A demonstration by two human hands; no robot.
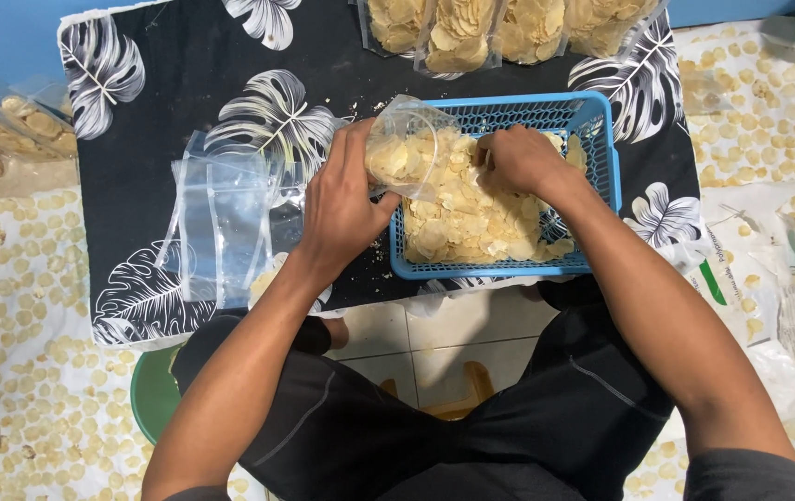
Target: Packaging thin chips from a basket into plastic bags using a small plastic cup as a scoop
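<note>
A clear plastic bag [404, 153], partly filled with pale chips, is held tilted over the left end of a blue plastic basket [601, 125], with the left hand [342, 204] closed around the bag's near side and mouth. The right hand [520, 160] rests just to its right on the heap of chips [471, 218] inside the basket, fingers curled down into them; whether it pinches any cannot be told. The basket sits on a black leaf-print cloth [184, 56], with empty clear bags [226, 223] stacked to the left, filled chip bags [499, 28] at the far edge, and more chips spread on white sheets [759, 130] to both sides.
</note>
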